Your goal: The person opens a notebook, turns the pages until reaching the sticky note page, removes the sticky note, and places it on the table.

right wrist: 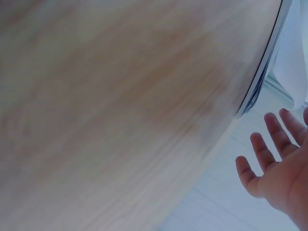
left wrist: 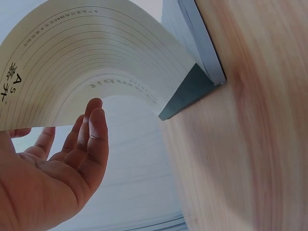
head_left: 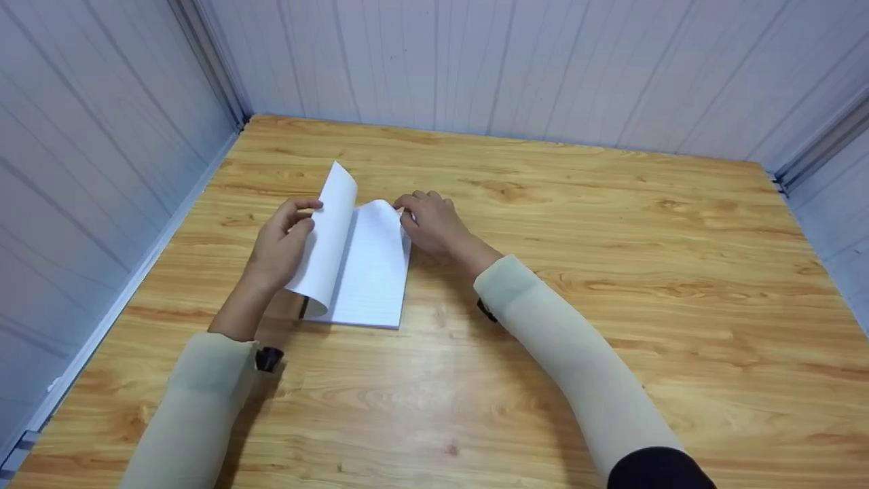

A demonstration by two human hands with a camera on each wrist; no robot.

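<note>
A white lined notebook (head_left: 370,272) lies on the wooden table, its dark spine strip (left wrist: 190,91) along the left side. A turned-up leaf (head_left: 336,231) stands curled over that spine. My left hand (head_left: 280,244) holds its outer edge, thumb and index finger on the near face, other fingers behind. Printed lines and lettering show on its underside in the left wrist view. At the notebook's far right corner, my right hand (head_left: 431,221) pinches the corner of a page (head_left: 378,206), which bulges upward. The right wrist view shows several spread fingers (right wrist: 264,159) beside the page edges; the thumb is out of view.
Bare wood tabletop (head_left: 611,272) extends to the right and in front of the notebook. Pale panel walls (head_left: 529,68) border the table at the back and both sides. Dark wrist cameras (head_left: 269,358) sit at the sleeve cuffs.
</note>
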